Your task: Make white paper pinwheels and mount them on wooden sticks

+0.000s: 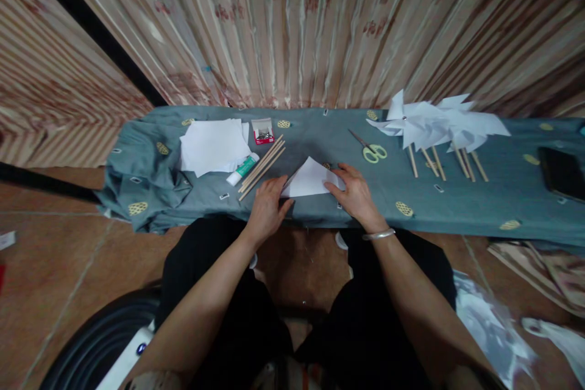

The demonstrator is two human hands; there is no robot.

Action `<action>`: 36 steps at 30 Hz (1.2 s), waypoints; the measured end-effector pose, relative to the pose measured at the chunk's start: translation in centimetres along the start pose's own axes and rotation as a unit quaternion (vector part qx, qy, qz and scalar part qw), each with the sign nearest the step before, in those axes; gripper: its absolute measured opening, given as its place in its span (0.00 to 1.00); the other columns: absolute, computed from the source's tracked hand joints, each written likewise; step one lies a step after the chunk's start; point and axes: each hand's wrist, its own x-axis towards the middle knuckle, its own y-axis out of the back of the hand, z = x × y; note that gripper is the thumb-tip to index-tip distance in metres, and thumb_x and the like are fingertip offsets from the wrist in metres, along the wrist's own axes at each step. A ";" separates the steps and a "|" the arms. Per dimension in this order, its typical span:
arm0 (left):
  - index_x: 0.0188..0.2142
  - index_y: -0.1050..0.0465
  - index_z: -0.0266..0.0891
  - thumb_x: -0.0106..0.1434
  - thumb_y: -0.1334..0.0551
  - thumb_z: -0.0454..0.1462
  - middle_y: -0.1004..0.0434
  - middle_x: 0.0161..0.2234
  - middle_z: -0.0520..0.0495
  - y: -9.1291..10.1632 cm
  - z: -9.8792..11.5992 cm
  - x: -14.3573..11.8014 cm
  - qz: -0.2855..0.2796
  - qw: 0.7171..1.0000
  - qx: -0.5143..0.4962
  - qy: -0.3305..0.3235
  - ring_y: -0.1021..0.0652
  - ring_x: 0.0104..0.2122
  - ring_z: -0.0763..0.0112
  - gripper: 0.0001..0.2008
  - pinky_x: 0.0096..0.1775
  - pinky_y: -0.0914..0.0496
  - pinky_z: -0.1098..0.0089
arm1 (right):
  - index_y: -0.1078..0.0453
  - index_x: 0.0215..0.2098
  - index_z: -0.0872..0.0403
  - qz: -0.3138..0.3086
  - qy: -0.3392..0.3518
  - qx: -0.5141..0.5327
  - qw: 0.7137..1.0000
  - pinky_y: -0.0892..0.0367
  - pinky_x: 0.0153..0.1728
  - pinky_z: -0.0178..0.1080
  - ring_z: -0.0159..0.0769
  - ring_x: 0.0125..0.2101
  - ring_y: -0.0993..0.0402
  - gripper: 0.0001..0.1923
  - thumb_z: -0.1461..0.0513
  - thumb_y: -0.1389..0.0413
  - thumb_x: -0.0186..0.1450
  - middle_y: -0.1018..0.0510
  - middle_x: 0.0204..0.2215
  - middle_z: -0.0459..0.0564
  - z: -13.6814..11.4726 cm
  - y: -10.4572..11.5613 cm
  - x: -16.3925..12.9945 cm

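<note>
A white sheet of paper (309,180), folded to a triangle with its peak pointing away from me, lies near the table's front edge. My left hand (269,206) pinches its left corner, fingers and thumb closed around the edge. At the right corner, my right hand (356,192) grips the paper with the thumb on top; a silver bangle circles that wrist. Several thin wooden sticks (262,164) lie just left of the paper, beside a green and white glue tube (242,169). Green-handled scissors (371,150) rest beyond my right hand.
A stack of white paper (214,145) and a small red box of metal pins (263,131) sit at the left. Several white paper pinwheels (434,122) on sticks lie at the right, with a black phone (561,172) farther over. A pleated curtain (292,24) hangs behind the cloth-covered table (457,213).
</note>
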 end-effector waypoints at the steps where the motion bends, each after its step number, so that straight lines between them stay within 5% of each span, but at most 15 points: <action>1: 0.60 0.37 0.35 0.64 0.39 0.38 0.27 0.54 0.35 -0.1 0.0 0.3 0.000 1.000 -0.004 0.005 0.29 0.55 0.52 0.26 0.55 0.33 0.50 | 0.25 0.49 0.56 -0.001 0.000 0.003 1.000 0.36 0.58 0.55 0.52 0.57 0.31 0.19 0.56 0.43 0.63 0.26 0.56 0.61 -0.1 -0.1 0.0; 10: 0.59 0.35 0.37 0.61 0.39 0.34 0.24 0.47 0.41 -0.4 0.2 1.7 0.040 0.992 -0.115 0.030 0.24 0.48 0.57 0.26 0.54 0.31 0.52 | 0.24 0.46 0.53 0.006 -0.030 0.050 0.998 0.36 0.58 0.54 0.49 0.56 0.28 0.16 0.60 0.43 0.61 0.24 0.54 0.58 -0.5 0.1 0.3; 17: 0.58 0.34 0.35 0.61 0.40 0.35 0.25 0.49 0.39 -0.2 -0.6 2.8 0.052 0.966 -0.234 0.100 0.21 0.35 0.67 0.24 0.42 0.25 0.62 | 0.23 0.33 0.53 0.010 -0.094 0.204 0.974 0.37 0.58 0.51 0.46 0.53 0.25 0.07 0.62 0.43 0.57 0.22 0.52 0.55 -0.5 0.7 0.9; 31: 0.57 0.31 0.32 0.57 0.35 0.43 0.21 0.49 0.37 0.2 -0.3 4.1 0.051 0.936 -0.314 0.154 0.22 0.46 0.56 0.30 0.50 0.29 0.56 | 0.23 0.26 0.51 0.036 -0.094 0.367 0.925 0.50 0.65 0.50 0.46 0.63 0.37 0.03 0.64 0.39 0.53 0.27 0.58 0.51 -1.3 2.1 1.0; 36: 0.35 0.20 0.35 0.54 0.33 0.48 0.19 0.33 0.46 0.2 0.5 4.1 -0.019 0.893 -0.420 0.159 0.22 0.33 0.64 0.18 0.39 0.29 0.67 | 0.23 0.26 0.50 0.038 -0.101 0.387 0.916 0.51 0.65 0.50 0.46 0.64 0.39 0.02 0.63 0.38 0.53 0.30 0.60 0.49 -1.0 1.9 0.9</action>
